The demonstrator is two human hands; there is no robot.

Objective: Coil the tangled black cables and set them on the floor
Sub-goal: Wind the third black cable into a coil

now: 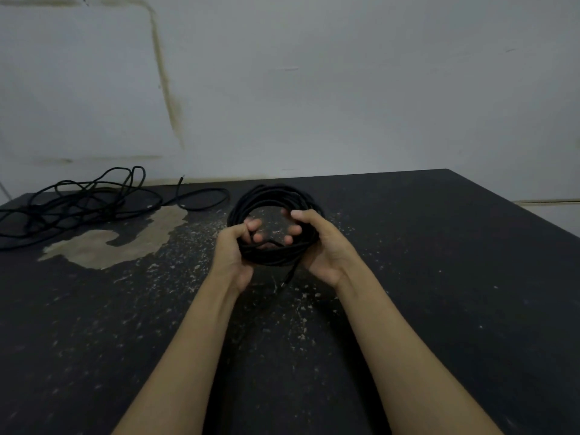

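Observation:
A black cable wound into a round coil (pixel 276 196) is held up in front of me over the dark floor (pixel 439 277). My left hand (pixel 233 251) grips the coil's near left side, fingers curled through the ring. On the near right side my right hand (pixel 317 243) grips it too, fingers hooked inside the loop. A short loose end (pixel 287 276) hangs down between my wrists. A second black cable (pixel 78 202) lies tangled in loose loops on the floor at the far left.
The floor is dark and scuffed, with a pale worn patch (pixel 125 243) left of centre. A grey wall (pixel 314 89) rises just behind the cables. The floor's right edge (pixel 518 208) drops off at the far right.

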